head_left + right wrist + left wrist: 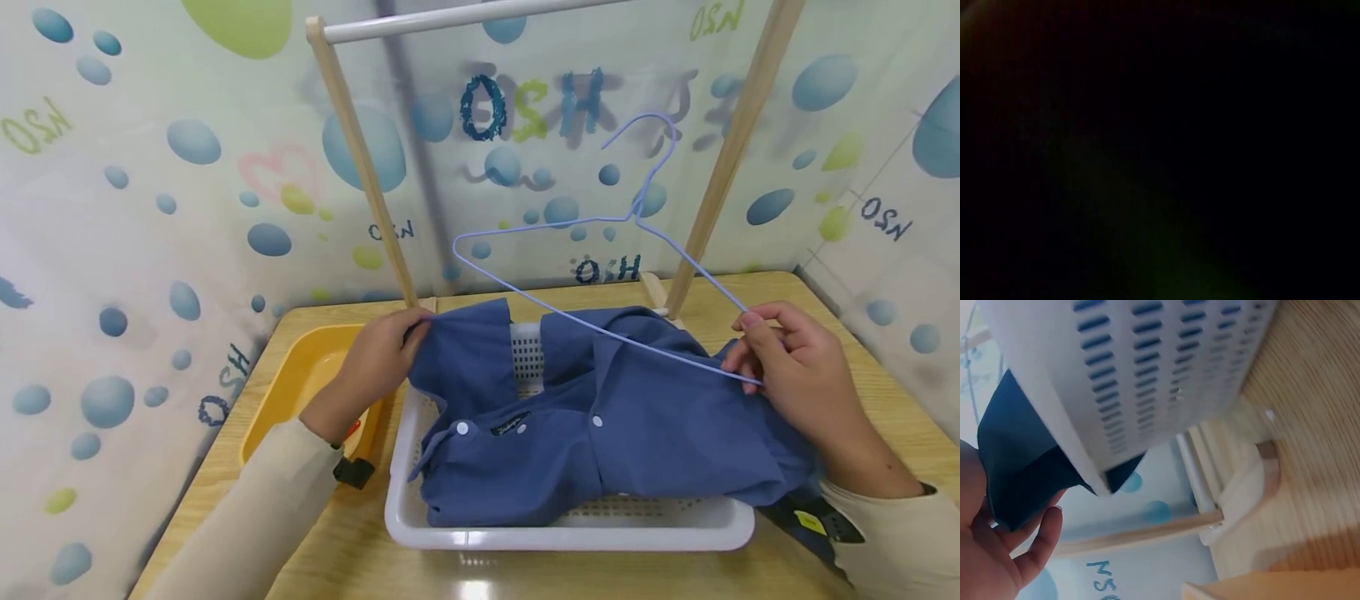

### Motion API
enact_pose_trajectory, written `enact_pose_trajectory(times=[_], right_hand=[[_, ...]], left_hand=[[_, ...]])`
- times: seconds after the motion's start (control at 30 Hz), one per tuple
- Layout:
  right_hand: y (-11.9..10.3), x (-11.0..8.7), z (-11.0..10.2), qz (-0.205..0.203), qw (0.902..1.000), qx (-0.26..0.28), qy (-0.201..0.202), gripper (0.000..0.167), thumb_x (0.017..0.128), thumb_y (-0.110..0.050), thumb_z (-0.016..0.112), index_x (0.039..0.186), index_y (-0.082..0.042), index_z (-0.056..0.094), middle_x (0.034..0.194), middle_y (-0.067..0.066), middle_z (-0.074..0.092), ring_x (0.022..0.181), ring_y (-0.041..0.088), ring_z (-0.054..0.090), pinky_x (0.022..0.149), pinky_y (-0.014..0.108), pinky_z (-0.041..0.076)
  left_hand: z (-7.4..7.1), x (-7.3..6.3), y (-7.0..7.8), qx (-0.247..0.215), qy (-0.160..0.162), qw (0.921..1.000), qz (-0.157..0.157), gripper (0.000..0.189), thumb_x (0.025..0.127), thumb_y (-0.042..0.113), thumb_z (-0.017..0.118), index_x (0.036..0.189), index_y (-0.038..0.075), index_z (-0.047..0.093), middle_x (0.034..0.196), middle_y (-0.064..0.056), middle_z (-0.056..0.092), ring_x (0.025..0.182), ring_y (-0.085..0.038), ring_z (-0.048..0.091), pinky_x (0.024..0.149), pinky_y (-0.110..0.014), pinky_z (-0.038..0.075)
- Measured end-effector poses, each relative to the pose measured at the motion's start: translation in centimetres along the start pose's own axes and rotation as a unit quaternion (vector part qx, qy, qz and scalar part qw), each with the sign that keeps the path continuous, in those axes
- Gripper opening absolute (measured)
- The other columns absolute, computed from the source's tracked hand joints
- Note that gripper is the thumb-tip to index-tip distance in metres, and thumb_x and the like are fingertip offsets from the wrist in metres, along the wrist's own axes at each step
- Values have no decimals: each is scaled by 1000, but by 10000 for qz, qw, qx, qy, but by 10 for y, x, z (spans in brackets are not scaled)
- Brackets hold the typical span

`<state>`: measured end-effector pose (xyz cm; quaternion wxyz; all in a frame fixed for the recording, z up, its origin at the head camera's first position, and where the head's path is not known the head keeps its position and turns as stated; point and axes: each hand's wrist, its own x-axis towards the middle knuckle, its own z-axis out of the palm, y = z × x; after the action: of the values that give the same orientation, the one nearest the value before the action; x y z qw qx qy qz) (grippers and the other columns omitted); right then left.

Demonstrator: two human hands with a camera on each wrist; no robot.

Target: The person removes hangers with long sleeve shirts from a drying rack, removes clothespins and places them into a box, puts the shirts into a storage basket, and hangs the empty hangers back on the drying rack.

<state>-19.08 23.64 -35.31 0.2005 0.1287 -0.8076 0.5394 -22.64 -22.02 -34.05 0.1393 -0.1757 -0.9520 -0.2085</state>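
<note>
A dark blue buttoned shirt (517, 467) lies bunched in a white perforated basket (607, 539), its right side spilling over the rim. At the basket's back left, my left hand (384, 350) pinches an edge of the shirt between thumb and fingers. The left wrist view shows that hand (991, 556) holding the dark cloth (1019, 437) beside the basket wall. My right hand (806, 375) grips one end of a light blue wire hanger (637, 208), which slants above the shirt with its hook upward. The right wrist view is almost black.
Behind the basket stands a wooden rack with a white top rail (450, 18). A yellow tray (288, 392) sits at the left, partly behind my left forearm, with a small red item inside. Patterned curtain-like walls (187, 208) border the wooden table (337, 550).
</note>
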Motion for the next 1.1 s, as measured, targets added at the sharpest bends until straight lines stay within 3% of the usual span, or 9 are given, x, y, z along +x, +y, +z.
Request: enact_pose_trajectory(times=[0.3, 0.67, 0.87, 1.1], right_hand=[[0, 0, -1, 100, 9999, -63, 89, 14, 105, -11, 48, 98, -16, 60, 61, -12, 66, 42, 10, 51, 43, 21, 42], [0, 1, 0, 138, 9999, -65, 81, 13, 105, -11, 49, 98, -14, 60, 61, -12, 65, 43, 9, 52, 44, 20, 43], [1, 1, 0, 131, 9999, -73, 67, 13, 105, -12, 48, 99, -10, 59, 61, -13, 65, 43, 9, 52, 43, 20, 42], [1, 1, 1, 98, 9999, -92, 76, 13, 105, -12, 48, 98, -12, 59, 60, -13, 65, 42, 10, 51, 43, 21, 42]], left_hand=[[-17, -8, 25, -704, 84, 9975, 11, 23, 104, 17, 53, 120, 9, 67, 121, -11, 70, 110, -28, 67, 98, -48, 52], [-37, -22, 48, -1133, 93, 9913, 658, 17, 102, 11, 57, 113, 7, 69, 108, -8, 72, 90, -20, 64, 82, -39, 54], [-43, -29, 59, -1135, -264, 9895, 859, 16, 102, 11, 56, 113, 10, 69, 101, -3, 71, 82, -14, 59, 75, -33, 51], [-41, -35, 69, -1494, -908, 9737, 1460, 16, 100, 6, 58, 112, 10, 68, 77, 5, 56, 71, -7, 51, 66, -25, 48]])
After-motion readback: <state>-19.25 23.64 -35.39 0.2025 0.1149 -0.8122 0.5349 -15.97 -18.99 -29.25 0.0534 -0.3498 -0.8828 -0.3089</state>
